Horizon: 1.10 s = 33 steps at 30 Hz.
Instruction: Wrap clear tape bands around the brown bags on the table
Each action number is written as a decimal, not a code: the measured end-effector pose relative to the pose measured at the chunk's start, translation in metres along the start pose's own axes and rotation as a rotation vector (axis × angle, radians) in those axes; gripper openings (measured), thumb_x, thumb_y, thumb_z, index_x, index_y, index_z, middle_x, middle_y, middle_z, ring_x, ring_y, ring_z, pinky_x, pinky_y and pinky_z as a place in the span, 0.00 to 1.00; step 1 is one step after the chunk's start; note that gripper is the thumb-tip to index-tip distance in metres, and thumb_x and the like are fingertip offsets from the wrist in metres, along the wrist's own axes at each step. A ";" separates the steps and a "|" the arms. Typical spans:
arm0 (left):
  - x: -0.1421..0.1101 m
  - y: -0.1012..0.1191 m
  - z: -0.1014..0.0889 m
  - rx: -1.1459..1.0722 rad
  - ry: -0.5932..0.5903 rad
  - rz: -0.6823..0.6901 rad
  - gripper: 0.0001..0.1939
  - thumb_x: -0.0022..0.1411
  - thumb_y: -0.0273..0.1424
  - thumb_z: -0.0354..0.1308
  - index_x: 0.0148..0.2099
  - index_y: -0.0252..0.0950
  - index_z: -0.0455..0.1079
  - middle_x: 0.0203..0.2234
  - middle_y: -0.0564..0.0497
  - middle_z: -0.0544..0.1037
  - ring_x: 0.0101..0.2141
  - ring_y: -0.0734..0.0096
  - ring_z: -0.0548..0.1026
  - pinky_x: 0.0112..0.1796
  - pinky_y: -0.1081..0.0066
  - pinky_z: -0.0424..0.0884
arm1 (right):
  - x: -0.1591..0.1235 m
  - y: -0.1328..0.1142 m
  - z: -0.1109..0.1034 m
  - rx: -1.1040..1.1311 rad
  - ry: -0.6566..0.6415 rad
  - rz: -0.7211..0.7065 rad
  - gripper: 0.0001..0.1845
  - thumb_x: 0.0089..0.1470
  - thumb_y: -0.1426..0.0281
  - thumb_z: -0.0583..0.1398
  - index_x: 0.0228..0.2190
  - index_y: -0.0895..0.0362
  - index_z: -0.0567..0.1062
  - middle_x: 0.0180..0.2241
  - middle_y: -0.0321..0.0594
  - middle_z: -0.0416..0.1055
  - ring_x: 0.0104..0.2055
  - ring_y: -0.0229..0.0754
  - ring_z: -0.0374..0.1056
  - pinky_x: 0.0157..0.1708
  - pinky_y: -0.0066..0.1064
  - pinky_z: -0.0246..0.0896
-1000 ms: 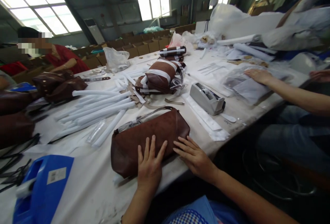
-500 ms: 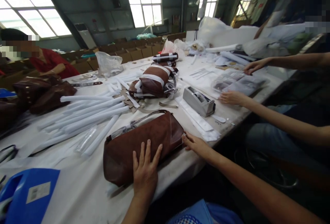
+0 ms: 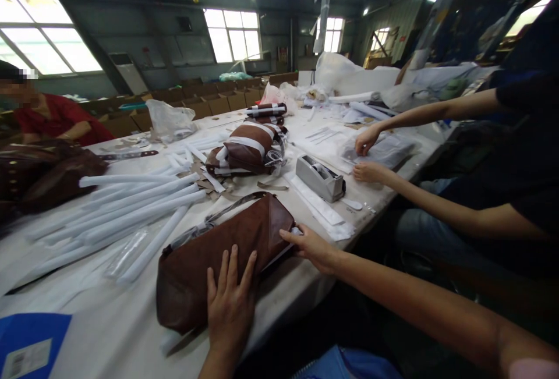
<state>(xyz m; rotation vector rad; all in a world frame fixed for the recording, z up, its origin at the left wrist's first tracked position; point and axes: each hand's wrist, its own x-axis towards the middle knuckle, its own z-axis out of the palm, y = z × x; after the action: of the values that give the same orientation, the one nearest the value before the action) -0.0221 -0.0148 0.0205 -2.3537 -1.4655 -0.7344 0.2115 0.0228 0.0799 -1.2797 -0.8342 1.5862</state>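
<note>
A brown handbag [image 3: 244, 222] lies on its side at the table's near edge, its strap [image 3: 231, 204] along the far side. My left hand [image 3: 231, 303] rests flat on its face, fingers spread. At the bag's right end, my right hand [image 3: 310, 245] grips the corner, its thumb or forefinger on the brown surface. A bit of white material [image 3: 297, 230] shows by those fingers; what it belongs to is hidden. White padding sticks out beneath the bag's lower left corner. Beyond the bag, white foam tubes [image 3: 140, 210] lie in a loose heap.
A grey tape dispenser [image 3: 321, 178] stands on white strips [image 3: 317, 204] to the right. Behind is another brown bag [image 3: 248, 149] wrapped in white strips. At right, a co-worker's hands [image 3: 371, 158] handle a clear plastic bag [image 3: 388, 152]. A blue object [image 3: 32, 344] sits at lower left.
The view has shifted, so the table appears further left. My right fingers have come over the bag's right corner. The co-worker's far hand has moved nearer their other hand.
</note>
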 end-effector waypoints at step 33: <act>0.014 -0.023 -0.023 -0.010 0.122 -0.046 0.46 0.56 0.16 0.50 0.73 0.47 0.44 0.69 0.47 0.54 0.65 0.53 0.60 0.64 0.49 0.57 | 0.045 -0.024 -0.116 -1.416 0.223 -0.853 0.14 0.65 0.68 0.55 0.43 0.53 0.81 0.49 0.42 0.78 0.57 0.49 0.69 0.60 0.42 0.61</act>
<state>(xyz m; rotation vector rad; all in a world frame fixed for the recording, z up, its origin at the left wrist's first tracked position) -0.0435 -0.0051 0.0464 -2.2453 -1.4722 -0.8823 0.3269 0.0694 0.0583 -1.5434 -2.1246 -0.0103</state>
